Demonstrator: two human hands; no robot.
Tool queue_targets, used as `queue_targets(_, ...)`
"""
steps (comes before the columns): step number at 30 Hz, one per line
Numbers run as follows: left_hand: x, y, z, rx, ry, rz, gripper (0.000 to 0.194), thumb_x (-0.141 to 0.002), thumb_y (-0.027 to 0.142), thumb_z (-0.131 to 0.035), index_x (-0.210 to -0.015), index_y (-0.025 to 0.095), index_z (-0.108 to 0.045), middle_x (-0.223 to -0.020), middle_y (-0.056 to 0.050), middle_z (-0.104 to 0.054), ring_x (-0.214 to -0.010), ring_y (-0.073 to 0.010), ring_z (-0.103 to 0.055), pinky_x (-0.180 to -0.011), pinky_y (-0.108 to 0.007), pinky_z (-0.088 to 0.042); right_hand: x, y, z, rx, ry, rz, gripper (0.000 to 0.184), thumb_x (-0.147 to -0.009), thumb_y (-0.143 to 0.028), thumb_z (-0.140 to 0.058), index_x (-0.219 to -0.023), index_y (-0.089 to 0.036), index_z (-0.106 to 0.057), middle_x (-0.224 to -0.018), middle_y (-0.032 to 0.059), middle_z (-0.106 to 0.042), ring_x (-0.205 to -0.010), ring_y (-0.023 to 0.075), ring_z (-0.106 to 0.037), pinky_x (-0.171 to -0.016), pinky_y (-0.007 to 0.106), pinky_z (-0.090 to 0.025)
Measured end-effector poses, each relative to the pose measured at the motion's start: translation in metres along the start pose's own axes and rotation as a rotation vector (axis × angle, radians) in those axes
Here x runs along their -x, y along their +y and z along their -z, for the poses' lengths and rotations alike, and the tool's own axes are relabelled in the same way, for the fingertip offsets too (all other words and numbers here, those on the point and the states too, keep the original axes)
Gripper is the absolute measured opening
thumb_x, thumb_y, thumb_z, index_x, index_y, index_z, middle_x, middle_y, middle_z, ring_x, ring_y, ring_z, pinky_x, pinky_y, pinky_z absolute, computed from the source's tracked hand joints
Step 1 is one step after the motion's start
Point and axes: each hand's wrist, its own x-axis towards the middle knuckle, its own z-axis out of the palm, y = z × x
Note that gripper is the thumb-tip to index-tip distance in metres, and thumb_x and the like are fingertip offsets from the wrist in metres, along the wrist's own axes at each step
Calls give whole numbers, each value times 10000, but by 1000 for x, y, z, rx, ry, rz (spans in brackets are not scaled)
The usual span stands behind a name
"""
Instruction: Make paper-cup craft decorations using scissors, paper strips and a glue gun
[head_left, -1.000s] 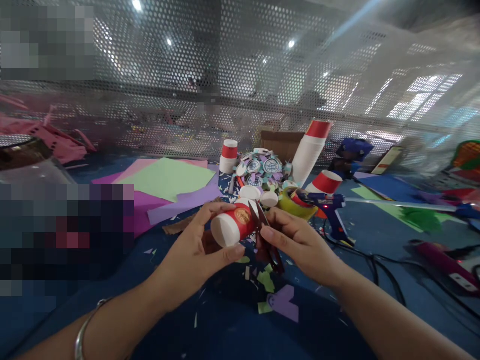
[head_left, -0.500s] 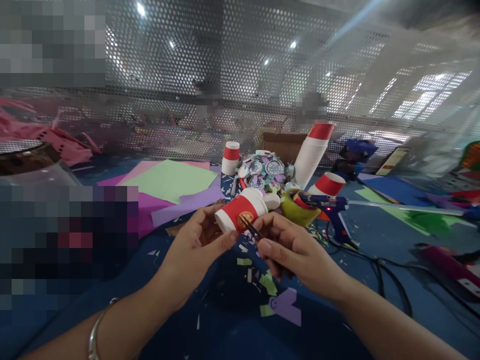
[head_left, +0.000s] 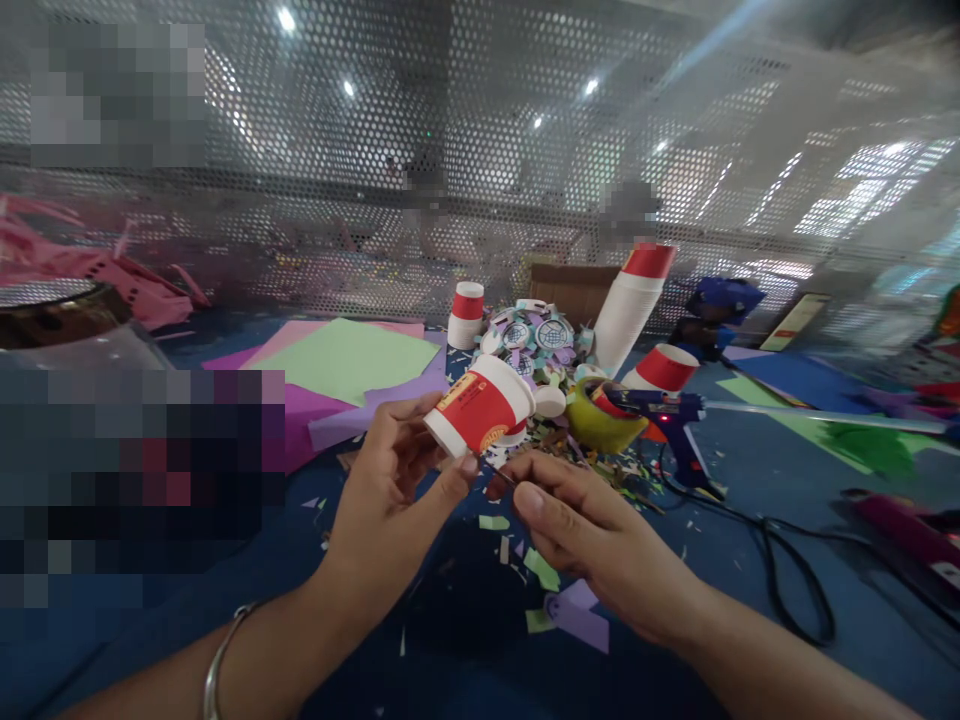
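Observation:
My left hand (head_left: 394,490) holds a red and white paper cup (head_left: 480,405), tilted on its side, with fingers behind it and the thumb at its lower edge. A round yellow emblem shows low on the cup's red band. My right hand (head_left: 581,520) is closed around a thin dark pointed tool (head_left: 501,474), mostly hidden by the fingers. Its tip is just below the cup; whether it touches I cannot tell. Behind the cup stands a cluster of cut cup pieces and paper strips (head_left: 536,335).
A blue glue gun (head_left: 679,435) with a lit red light rests by a yellow-green bowl (head_left: 607,425), its black cable trailing right. Stacked cups (head_left: 626,310) lean behind. Coloured paper sheets (head_left: 349,360) lie left. Paper scraps (head_left: 541,570) litter the blue table (head_left: 465,640).
The cup has turned in my left hand, so its emblem sits lower and yellow print shows at its upper left. The tool has dropped from the cup's face to below it.

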Motion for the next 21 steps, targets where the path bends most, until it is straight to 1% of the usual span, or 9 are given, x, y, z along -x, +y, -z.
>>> queue_targets(4,-1,0,-1,8,-16,-14,456,-799,257,-716,-1177,215,-464,-1238,-104,-643,-1138,-243,-632,-991,-402,-504,-1,-1,0,31,22,-16,343,-924,-533,-551,-871,-195,-537,-593,-89,-247,-456,54,-175,-406,221,-122)
queue_targets(8,-3,-6,1,-10,2,-23,466,-791,246,-723,-1174,202,-461,-1270,-128,-612,-1182,-263,-604,-1021,-446,-488,-2,-2,-1,-2,44,-16,344,-916,-525,-564,-856,-187,-549,-611,-77,-302,-468,55,-195,-405,218,-126)
queue_targets(10,-3,-8,1,-31,19,-33,443,-784,240,-730,-1136,198,-464,-1245,-125,-618,-1166,-258,-611,-1020,-453,-487,-2,-2,-2,-18,46,-15,339,-919,-518,-562,-853,-186,-555,-613,-75,-309,-472,56,-187,-404,219,-119)
queue_targets(14,-3,-12,3,-82,65,-51,420,-754,244,-756,-1049,205,-460,-1153,-95,-648,-1089,-237,-644,-974,-428,-512,-2,-1,-2,-41,45,-17,334,-917,-514,-570,-866,-184,-560,-598,-81,-293,-468,56,-183,-407,222,-112)
queue_targets(17,-2,-13,4,-94,84,-68,449,-745,256,-766,-1062,213,-451,-1146,-86,-645,-1080,-236,-645,-963,-430,-519,-1,0,-3,-54,52,-25,337,-907,-518,-584,-874,-184,-560,-597,-86,-285,-465,54,-177,-410,223,-116)
queue_targets(21,-3,-13,4,-80,73,-56,447,-758,261,-756,-1066,211,-435,-1154,-95,-638,-1091,-249,-643,-953,-443,-528,-3,2,-3,-50,55,-20,351,-905,-532,-580,-851,-187,-547,-592,-89,-283,-456,53,-168,-407,227,-121)
